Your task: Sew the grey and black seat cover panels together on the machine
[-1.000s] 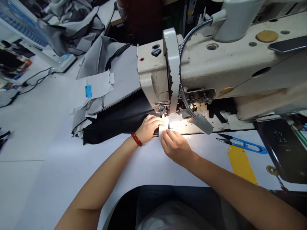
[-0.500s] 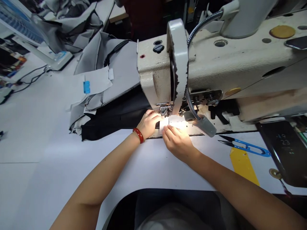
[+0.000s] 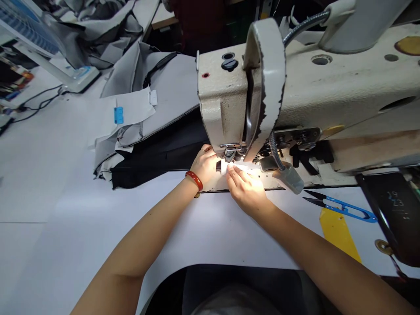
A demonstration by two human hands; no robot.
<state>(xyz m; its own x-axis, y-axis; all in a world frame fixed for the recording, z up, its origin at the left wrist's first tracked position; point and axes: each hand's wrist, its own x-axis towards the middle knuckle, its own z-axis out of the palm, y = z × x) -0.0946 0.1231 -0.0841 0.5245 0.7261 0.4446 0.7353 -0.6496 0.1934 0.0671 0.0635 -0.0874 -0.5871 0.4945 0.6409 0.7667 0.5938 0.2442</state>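
Note:
Under the needle area of a sewing machine (image 3: 223, 118), a small white piece (image 3: 224, 167), cloth or paper, lies in the lamp's light. My right hand (image 3: 246, 188) has its fingertips pinched on this piece at its right side. To the left, my left hand (image 3: 204, 166), with a red bracelet (image 3: 194, 180) at the wrist, rests with bent fingers on the black fabric (image 3: 157, 159). The machine head partly hides its fingertips. From there the black fabric stretches left, joined to grey fabric (image 3: 173, 87).
Blue thread snips (image 3: 348, 209), a yellow tag (image 3: 339, 232) and a dark phone (image 3: 390, 214) lie right of my right arm. A lamp (image 3: 290, 177) hangs by the needle. A blue clip (image 3: 118, 115) sits on white material. A fan (image 3: 77, 78) stands at the far left.
My view has shifted slightly, so the machine appears farther right. The white piece sits farther under the machine, with less showing, and my right fingertips are closer to the needle.

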